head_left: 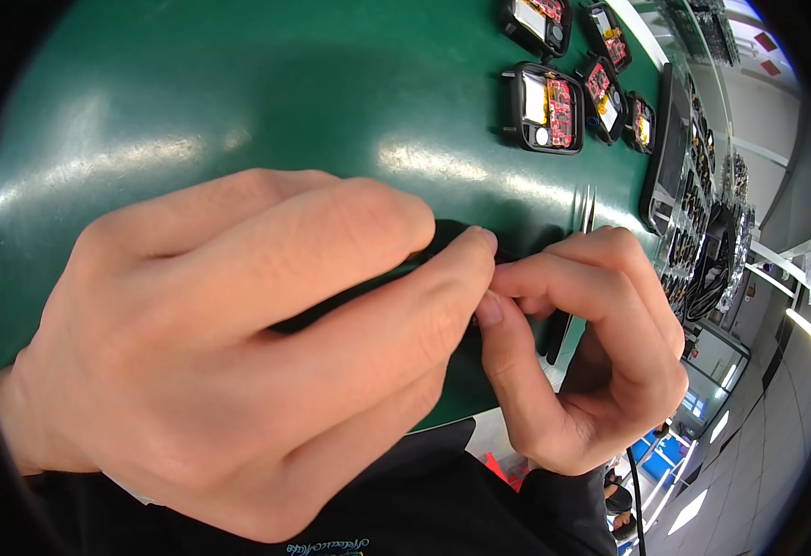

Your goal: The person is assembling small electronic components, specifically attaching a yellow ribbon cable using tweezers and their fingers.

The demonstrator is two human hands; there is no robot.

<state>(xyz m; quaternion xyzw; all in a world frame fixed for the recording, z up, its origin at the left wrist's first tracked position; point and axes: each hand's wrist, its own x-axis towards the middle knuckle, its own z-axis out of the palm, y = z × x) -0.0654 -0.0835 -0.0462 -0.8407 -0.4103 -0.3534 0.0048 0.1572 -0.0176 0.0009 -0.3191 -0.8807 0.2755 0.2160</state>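
Note:
My left hand (257, 352) is closed round a black part (444, 233), its back covering most of it. Only a dark rim shows between the fingers, so its full shape is hidden. My right hand (590, 343) meets the left fingertips, thumb and index finger pinched together at the part's edge. Whatever lies in that pinch is too small or too covered to make out. Just beyond the right knuckles is a pair of tweezers (589, 211), with the pointed ends away from me; a dark length (559, 339) shows behind the right fingers.
At the far right of the green tabletop (285, 102) lie several open black casings (578, 116) with red circuit boards and white battery-like blocks. A black tray (662, 153) stands along the right edge, beside clear packaging with dark parts (702, 213). People sit farther off, lower right.

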